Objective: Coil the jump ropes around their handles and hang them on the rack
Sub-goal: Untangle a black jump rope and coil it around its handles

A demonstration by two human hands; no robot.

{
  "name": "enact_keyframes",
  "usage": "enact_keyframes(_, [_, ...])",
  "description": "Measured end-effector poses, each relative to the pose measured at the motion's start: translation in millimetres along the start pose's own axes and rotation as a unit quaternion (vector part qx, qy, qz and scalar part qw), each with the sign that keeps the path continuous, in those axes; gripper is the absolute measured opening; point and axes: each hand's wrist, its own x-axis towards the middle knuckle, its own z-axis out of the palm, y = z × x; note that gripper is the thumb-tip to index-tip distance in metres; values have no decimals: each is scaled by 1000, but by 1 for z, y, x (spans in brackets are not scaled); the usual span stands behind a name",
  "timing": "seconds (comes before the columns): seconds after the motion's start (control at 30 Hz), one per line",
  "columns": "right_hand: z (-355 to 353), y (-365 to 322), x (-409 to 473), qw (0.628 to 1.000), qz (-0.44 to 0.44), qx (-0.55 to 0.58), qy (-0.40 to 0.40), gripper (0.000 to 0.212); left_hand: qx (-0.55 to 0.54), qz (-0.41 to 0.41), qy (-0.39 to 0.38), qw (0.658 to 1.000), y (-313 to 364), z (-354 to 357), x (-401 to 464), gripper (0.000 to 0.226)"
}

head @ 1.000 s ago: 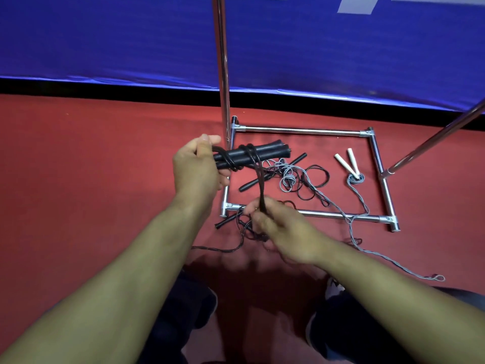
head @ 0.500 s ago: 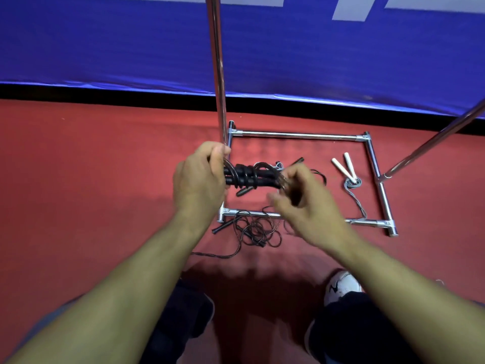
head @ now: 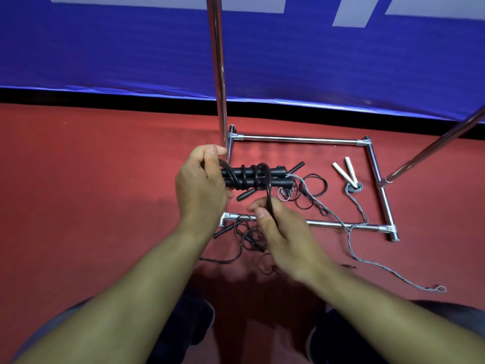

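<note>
The two thick black foam handles (head: 258, 177) of the jump rope I am coiling lie side by side, held level above the red floor (head: 91, 193), with several turns of black rubber rope (head: 268, 195) wound round their middle. My left hand (head: 200, 186) grips the handles at their left end, fingers (head: 211, 164) curled round them. From the last turn the rope drops straight down into my right hand (head: 283, 237), which pinches it between thumb and curled fingers just below the handles. Under my hands stands the chrome tube rack (head: 301, 140), its rectangular base flat on the floor and one upright post rising just behind my left hand. Inside the base lies a thin black jump rope with slim black handles (head: 296, 168), its cord in loose loops, and to the right a grey braided jump rope with white handles (head: 346, 170), whose cord trails over the near bar and out across the floor. Another thin black cord (head: 244, 237) lies tangled at the near left corner of the base. A blue banner (head: 105, 53) hangs along the back.
</note>
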Motion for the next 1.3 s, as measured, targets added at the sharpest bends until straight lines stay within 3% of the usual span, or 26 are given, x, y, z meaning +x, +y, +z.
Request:
enact_keyframes(0.1, [-5,3,0,991,-42,-126,-23,38,-9,-1,13,1000,3,-3,2,31])
enact_keyframes(0.17, [-5,10,4,986,10,-141,-90,37,-30,-2,2,1000,6,-4,0,30])
enact_keyframes(0.2, [-6,9,7,987,111,-23,-112,31,-36,4,-6,999,7,-4,-1,29])
enact_keyframes(0.23, [-5,9,11,957,230,133,-118,26,-40,13,-14,999,8,-4,-3,29])
enact_keyframes(0.27, [-5,10,15,900,330,266,-104,22,-38,25,-17,999,9,-4,-5,30])
enact_keyframes(0.3, [-4,11,19,870,366,322,-68,22,-33,33,-16,999,9,-4,-5,30])
enact_keyframes(0.33, [-3,13,22,871,371,323,-16,22,-27,29,-10,999,8,-4,-4,30])
enact_keyframes(0.37, [-4,15,23,897,337,283,45,21,-27,14,1,1000,5,-4,-2,30])
enact_keyframes(0.43, [-10,16,22,963,185,83,175,24,-48,-28,37,998,2,-6,6,30])
enact_keyframes(0.5, [-18,11,15,969,12,-65,236,21,-52,-47,77,995,2,-9,13,30])
enact_keyframes(0.57, [-14,3,7,967,-55,-131,211,37,-75,-55,96,991,4,-12,16,31])
enact_keyframes(0.67, [-3,11,5,965,-22,-246,84,44,-101,-47,86,990,5,-14,16,30])
enact_keyframes(0.73, [-7,18,11,979,20,-199,-40,41,-99,-27,53,993,5,-13,12,29])
enact_keyframes(0.8, [-14,22,19,986,41,-132,-88,31,-104,-31,1,994,6,-11,6,29])
enact_keyframes(0.97, [-18,18,24,974,-81,-207,35,22,-127,-75,-95,984,12,-10,5,30])
enact_keyframes(1.1, [-42,24,35,962,-47,-258,68,19,-65,-86,-209,972,16,-16,5,30])
enact_keyframes(1.2, [-61,26,40,954,-74,-234,174,11,23,-51,-280,958,16,-20,-1,30])
enact_keyframes(1.3, [-72,20,42,955,-84,-165,230,7,104,-12,-212,972,3,-17,5,31])
